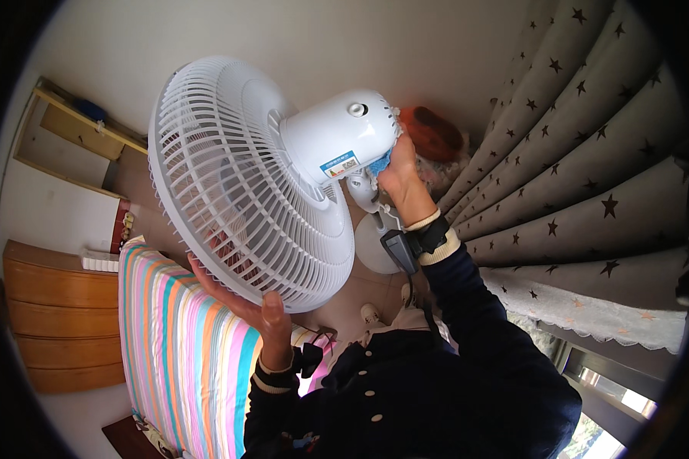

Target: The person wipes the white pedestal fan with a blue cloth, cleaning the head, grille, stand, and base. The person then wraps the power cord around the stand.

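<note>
A white electric fan (314,138) fills the middle of the view, its round ribbed grille (245,183) turned to the left. My left hand (274,325) grips the grille's lower rim, with the thumb on the near side and fingers behind the ribs. At the back end of the motor housing, my right hand (400,174) is closed around a blue cloth (379,164) and presses it against the housing. Most of the cloth is hidden by the hand. Below the housing, the fan's neck leads down toward a pale round base (377,243).
Grey star-patterned curtains (566,153) hang close on the right beside a window (605,382). A bed with a striped cover (168,321) lies at the left, next to a wooden drawer cabinet (61,321). An orange-red object (432,134) sits by the far wall.
</note>
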Tool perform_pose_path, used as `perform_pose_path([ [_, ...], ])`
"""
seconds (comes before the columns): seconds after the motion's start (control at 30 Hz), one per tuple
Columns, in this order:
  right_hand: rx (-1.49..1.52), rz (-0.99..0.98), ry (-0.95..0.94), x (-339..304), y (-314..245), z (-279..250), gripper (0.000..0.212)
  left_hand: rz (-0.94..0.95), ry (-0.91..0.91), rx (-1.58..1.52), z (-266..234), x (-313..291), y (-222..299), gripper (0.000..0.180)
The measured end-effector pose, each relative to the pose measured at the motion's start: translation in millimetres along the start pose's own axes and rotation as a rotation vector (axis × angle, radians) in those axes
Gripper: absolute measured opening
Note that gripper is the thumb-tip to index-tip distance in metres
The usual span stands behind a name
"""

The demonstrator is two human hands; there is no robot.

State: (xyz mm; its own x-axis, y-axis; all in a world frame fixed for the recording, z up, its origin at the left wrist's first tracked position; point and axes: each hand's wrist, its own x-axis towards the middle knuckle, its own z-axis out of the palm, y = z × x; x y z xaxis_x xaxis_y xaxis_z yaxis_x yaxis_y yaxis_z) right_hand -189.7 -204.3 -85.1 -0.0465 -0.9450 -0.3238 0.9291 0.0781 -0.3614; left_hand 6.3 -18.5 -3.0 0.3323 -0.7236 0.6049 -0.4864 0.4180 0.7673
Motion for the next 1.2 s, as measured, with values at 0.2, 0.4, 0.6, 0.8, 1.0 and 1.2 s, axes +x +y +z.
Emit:
perform_pose_path([
  [0.2, -0.022, -0.03, 0.039, -2, 0, 5, 0.045, -0.004, 0.008, 0.01, -2, 2, -7, 0.11],
  [0.4, 0.014, 0.005, -0.381, 12, -8, -49, 0.056, 0.001, -0.006, -0.007, 0, 5, -3, 0.11],
  [0.6, -0.303, 0.129, -0.55, 20, -11, -89, 0.061, 0.003, -0.008, 0.003, 2, 8, 2, 0.109],
  [0.8, -0.291, 0.004, -0.602, 11, -15, -68, 0.045, 0.005, -0.014, -0.052, 4, 12, 1, 0.107],
  [1.0, -0.397, 0.082, -0.504, 3, -20, -64, 0.041, -0.01, -0.048, -0.092, 6, 12, 5, 0.103],
  [1.2, -0.386, 0.099, -0.543, 8, -24, -64, 0.044, -0.031, -0.067, -0.194, 5, 14, 6, 0.105],
])
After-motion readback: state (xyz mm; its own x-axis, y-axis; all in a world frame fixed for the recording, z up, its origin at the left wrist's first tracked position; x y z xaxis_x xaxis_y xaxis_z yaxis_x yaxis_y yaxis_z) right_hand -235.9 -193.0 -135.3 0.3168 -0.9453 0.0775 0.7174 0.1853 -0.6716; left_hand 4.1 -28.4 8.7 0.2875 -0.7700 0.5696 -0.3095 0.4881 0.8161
